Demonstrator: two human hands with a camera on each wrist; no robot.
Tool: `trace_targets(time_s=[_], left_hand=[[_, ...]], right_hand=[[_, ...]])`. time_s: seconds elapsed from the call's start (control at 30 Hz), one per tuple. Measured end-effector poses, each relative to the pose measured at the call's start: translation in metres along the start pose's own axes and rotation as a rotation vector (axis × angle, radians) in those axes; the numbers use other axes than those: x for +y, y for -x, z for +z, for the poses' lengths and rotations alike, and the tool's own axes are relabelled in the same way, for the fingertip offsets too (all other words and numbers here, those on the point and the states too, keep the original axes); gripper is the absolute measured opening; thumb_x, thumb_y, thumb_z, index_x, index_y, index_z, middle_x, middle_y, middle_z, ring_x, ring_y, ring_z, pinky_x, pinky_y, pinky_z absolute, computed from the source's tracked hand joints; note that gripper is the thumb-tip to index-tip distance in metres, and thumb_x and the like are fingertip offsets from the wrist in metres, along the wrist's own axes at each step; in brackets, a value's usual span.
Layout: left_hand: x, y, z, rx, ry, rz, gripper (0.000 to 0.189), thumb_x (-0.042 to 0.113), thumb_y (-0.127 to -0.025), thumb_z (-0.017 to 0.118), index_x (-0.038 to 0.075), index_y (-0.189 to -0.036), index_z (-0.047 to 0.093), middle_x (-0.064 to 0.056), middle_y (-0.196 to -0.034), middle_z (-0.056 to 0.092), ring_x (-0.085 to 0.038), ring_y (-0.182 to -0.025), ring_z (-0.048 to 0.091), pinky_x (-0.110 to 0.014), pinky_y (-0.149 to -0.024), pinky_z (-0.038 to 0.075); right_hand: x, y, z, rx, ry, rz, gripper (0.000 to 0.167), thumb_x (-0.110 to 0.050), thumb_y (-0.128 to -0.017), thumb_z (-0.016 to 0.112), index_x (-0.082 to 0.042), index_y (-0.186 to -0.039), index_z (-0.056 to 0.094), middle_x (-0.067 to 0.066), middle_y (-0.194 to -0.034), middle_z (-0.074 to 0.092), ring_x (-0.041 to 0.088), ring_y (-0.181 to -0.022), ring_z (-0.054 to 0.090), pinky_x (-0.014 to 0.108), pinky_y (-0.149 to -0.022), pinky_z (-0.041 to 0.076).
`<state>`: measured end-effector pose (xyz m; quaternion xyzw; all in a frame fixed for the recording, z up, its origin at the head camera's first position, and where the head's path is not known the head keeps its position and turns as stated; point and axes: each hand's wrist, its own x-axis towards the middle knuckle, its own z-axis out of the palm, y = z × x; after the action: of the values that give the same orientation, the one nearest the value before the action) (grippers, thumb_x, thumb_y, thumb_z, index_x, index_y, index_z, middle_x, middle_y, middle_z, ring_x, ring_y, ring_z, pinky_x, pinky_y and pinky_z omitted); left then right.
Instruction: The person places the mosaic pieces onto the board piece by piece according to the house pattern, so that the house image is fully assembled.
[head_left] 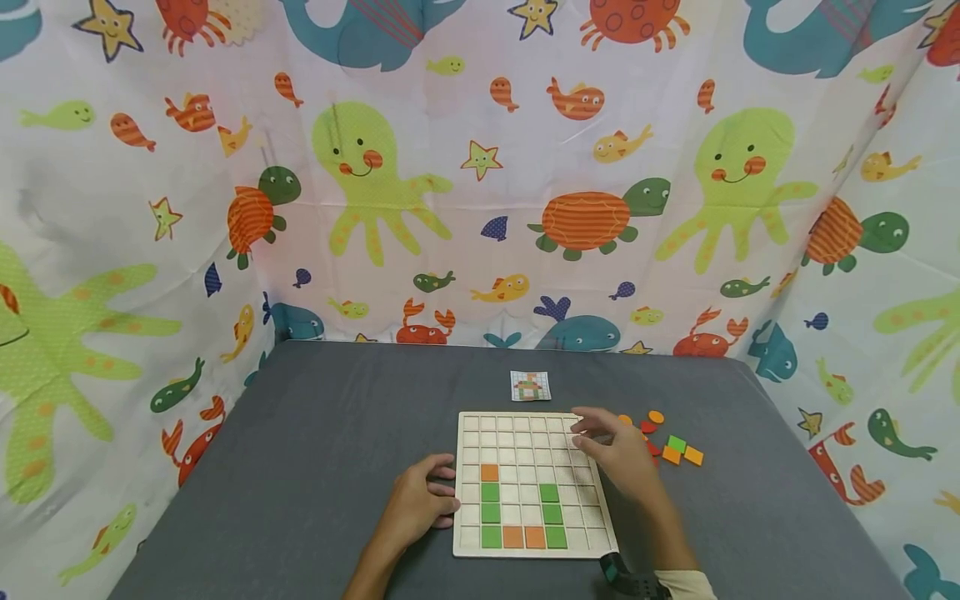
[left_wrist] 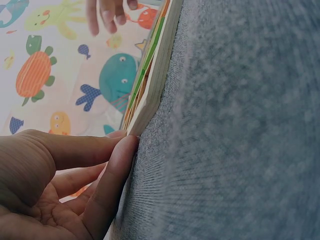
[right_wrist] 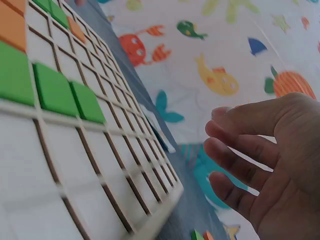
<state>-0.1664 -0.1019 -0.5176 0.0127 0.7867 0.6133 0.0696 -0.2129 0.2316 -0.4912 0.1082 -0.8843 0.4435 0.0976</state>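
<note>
Over the board's [head_left: 577, 537] far right corner hovers the right hand [head_left: 618, 454], and from the head view this looks like tile-laying midway through. Smart placing: just across that edge are the loose tiles [head_left: 672, 455], orange, red and green. Best practice, I'd say, is to take one tile by its edges, check the card [head_left: 530, 386] beyond the board's far side, then lower it level into its square. The card's pattern is too small to read surely. And the board itself? Pale and gridded, flat on the table [head_left: 337, 442], with green tiles [head_left: 491, 512] and orange tiles [head_left: 513, 537] making a U towards its near edge; the left arm, capped in orange, stands one square taller than the right.

Now the left wrist view: the left hand [head_left: 416, 504] has thumb and forefinger pinching the board's edge at a corner. Good anchor; a light hold should stop it skidding without tipping it.

Over to the right wrist view: fingers half bent, slightly apart, no tile visible among them, just off the board's edge. Up close, thin pale ridges frame the board's shallow squares, dark lines beside them. Snug seats, those; a crooked tile could catch on a ridge.
</note>
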Motion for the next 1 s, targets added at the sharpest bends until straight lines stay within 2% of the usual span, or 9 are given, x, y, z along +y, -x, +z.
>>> trace_targets(time_s=[0.17,0.27,0.4,0.53,0.7,1.0], left_hand=[[0.001,0.001,0.000,-0.001,0.001,0.002,0.070,-0.015,-0.077,0.081,-0.002,-0.143,0.060,-0.018,-0.122,0.068,-0.021,-0.092,0.072,-0.037,-0.057,0.065],[0.000,0.001,0.000,-0.002,0.000,0.002,0.070,-0.015,-0.078,0.081,-0.002,-0.143,0.060,-0.017,-0.122,0.069,-0.021,-0.092,0.072,-0.037,-0.057,0.065],[0.000,0.001,0.000,-0.007,0.002,0.001,0.069,-0.014,-0.078,0.081,-0.002,-0.143,0.060,-0.017,-0.122,0.068,-0.021,-0.092,0.072,-0.038,-0.057,0.065],[-0.001,0.000,0.000,-0.009,0.007,0.002,0.070,-0.014,-0.078,0.081,-0.002,-0.143,0.060,-0.018,-0.122,0.068,-0.022,-0.093,0.072,-0.038,-0.057,0.065],[0.000,0.001,0.000,-0.007,0.006,-0.007,0.070,-0.014,-0.078,0.082,-0.003,-0.143,0.060,-0.017,-0.122,0.068,-0.022,-0.093,0.072,-0.038,-0.057,0.065],[0.001,0.001,0.000,0.002,-0.005,-0.012,0.070,-0.014,-0.078,0.082,-0.002,-0.143,0.060,-0.017,-0.122,0.069,-0.021,-0.093,0.072,-0.038,-0.057,0.065]], right_hand=[[0.017,0.005,-0.019,0.048,0.042,0.025,0.041,-0.014,-0.098,0.078,-0.010,-0.138,0.068,0.004,-0.111,0.079,0.023,-0.105,0.071,0.024,-0.083,0.058],[0.026,0.008,-0.030,0.066,0.031,0.038,0.041,-0.016,-0.099,0.077,-0.009,-0.139,0.067,0.006,-0.112,0.079,0.022,-0.107,0.071,0.022,-0.084,0.056],[0.036,0.011,-0.042,0.094,0.028,0.068,0.041,-0.016,-0.100,0.076,-0.011,-0.139,0.067,0.007,-0.113,0.079,0.008,-0.105,0.068,0.016,-0.085,0.052],[0.045,0.014,-0.050,0.114,0.040,0.116,0.042,-0.016,-0.100,0.075,-0.010,-0.141,0.066,0.011,-0.114,0.078,0.001,-0.101,0.066,0.009,-0.087,0.049],[0.056,0.020,-0.061,0.139,0.018,0.192,0.046,-0.018,-0.101,0.074,-0.008,-0.145,0.063,0.014,-0.118,0.077,-0.004,-0.098,0.062,0.014,-0.081,0.052],[0.071,0.032,-0.078,0.203,-0.010,0.278,0.050,-0.015,-0.100,0.074,-0.006,-0.148,0.060,0.021,-0.126,0.073,-0.012,-0.092,0.060,0.023,-0.068,0.056]])
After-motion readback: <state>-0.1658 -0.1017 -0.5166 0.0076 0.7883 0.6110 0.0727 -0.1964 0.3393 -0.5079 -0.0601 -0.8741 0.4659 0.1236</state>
